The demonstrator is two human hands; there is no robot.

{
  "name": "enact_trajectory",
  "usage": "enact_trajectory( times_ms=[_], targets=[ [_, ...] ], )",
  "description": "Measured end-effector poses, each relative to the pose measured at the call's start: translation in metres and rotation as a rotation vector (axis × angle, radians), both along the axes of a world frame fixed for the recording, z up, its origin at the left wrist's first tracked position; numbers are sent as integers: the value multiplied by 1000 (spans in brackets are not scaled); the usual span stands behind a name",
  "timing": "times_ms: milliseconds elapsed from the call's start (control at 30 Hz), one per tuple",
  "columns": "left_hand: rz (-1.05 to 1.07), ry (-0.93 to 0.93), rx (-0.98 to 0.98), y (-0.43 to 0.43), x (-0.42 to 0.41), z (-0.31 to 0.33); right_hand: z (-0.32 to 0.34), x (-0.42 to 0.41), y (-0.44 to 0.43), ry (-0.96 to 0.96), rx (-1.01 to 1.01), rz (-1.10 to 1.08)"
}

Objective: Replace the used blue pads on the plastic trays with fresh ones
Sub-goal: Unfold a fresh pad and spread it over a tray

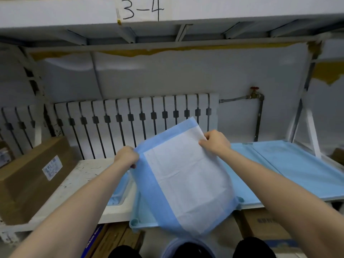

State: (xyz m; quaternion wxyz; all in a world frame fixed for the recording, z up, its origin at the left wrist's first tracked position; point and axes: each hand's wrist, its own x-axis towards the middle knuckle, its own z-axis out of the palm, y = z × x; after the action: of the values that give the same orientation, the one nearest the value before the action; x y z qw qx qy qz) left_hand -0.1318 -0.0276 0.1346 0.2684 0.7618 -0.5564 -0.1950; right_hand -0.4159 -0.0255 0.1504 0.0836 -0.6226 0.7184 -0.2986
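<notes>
A blue pad (pixel 188 175) with a white middle hangs in the air over a light blue plastic tray (pixel 134 222). My left hand (pixel 127 156) pinches the pad's upper left corner. My right hand (pixel 216 141) pinches its upper right edge. The pad droops down and covers most of the tray; only the tray's round corner feet show at the front left and right (pixel 240 199). Left of it a white tray (pixel 119 211) holds another blue pad (pixel 119 190), partly hidden.
The trays sit on a white shelf (pixel 81 172) under a beam marked 3-4. A cardboard box (pixel 31 177) stands at the left. Blue-covered trays (pixel 290 164) lie at the right. A radiator (pixel 130 120) and pipe with a red valve (pixel 254 92) line the wall. More boxes (pixel 264 226) sit below.
</notes>
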Motion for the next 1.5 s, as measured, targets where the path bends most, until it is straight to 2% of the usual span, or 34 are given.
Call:
enact_trajectory(
  times_ms=[100,167,267,400,533,667,733,800,867,967,1033,1100,1300,1400,1467,1500],
  targets=[
    [29,488,-49,-8,-13,6,0,-3,-8,-95,-21,-8],
    [54,637,-127,-14,-18,14,1,-3,-14,-99,-42,-10],
    [9,558,-314,-31,-18,30,8,-2,-24,-138,-147,31],
    [-107,472,-603,-32,-30,59,25,-4,-29,-193,-301,234],
    [-119,370,-898,-16,-41,69,25,-4,-26,-446,-419,358],
    [-180,225,-957,-4,-35,34,-5,-8,-18,-377,-487,371],
    [-171,191,-865,6,-27,4,-30,-10,-8,-398,-415,345],
    [-172,117,-709,10,-17,-30,-61,-14,-5,-388,-254,318],
    [-183,19,-451,12,-9,-55,-91,-19,-5,-288,-45,337],
    [-279,-140,44,13,-2,-83,-117,-19,1,-49,322,406],
    [-384,-196,249,12,2,-100,-124,-16,8,46,547,459],
    [-444,-258,369,12,3,-109,-127,-12,13,49,690,489],
    [-581,-473,630,13,-17,-103,-127,-8,5,-22,809,404],
    [-670,-577,775,4,-27,-94,-119,-3,-8,156,947,421],
    [-673,-591,828,-7,-34,-90,-121,2,-20,317,876,402],
    [-647,-553,787,-13,-38,-87,-122,5,-26,385,765,371]
  ],
)
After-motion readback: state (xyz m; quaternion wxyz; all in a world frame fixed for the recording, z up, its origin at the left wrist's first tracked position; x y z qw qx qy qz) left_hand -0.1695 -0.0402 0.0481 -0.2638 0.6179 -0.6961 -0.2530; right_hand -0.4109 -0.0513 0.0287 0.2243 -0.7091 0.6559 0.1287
